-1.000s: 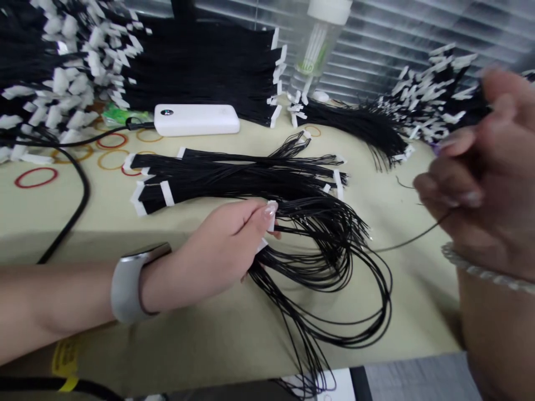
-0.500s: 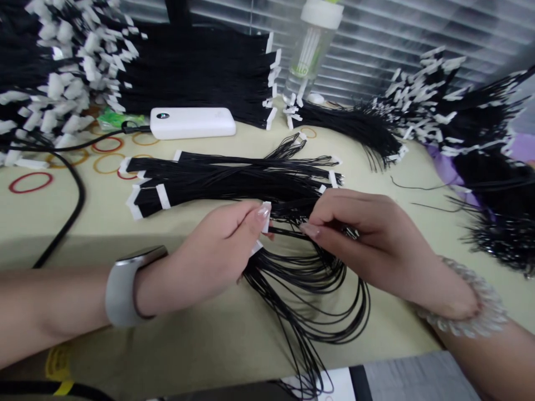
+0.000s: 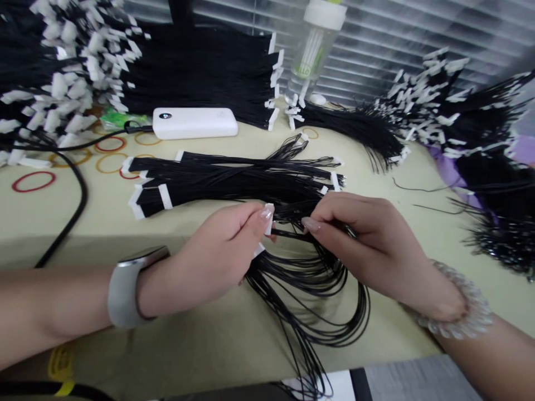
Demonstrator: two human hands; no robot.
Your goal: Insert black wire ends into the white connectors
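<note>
My left hand [image 3: 213, 250] is closed around black wires, its thumb pressing a white connector [image 3: 270, 219] at their end. To the right, my right hand [image 3: 368, 242] pinches the wires a short way from that connector, thumb against forefinger; what lies inside the fingers is partly hidden. Long loops of black wire [image 3: 355, 328] hang below both hands and over the table's front edge. A second white piece [image 3: 258, 250] shows just under my left thumb. Right behind my hands lie bundles of black wires [image 3: 217, 181] with white connectors.
A white power bank [image 3: 195, 123] with a black cable [image 3: 83, 195] stands behind the bundles. Rubber bands [image 3: 33, 181] are scattered at left. A clear bottle [image 3: 313, 50] stands at the back. Large wire piles lie at back left [image 3: 200, 72] and right [image 3: 501, 195].
My right hand and wrist have shifted very slightly, and the view has moved a little. Both hands keep their grip on the wires.
</note>
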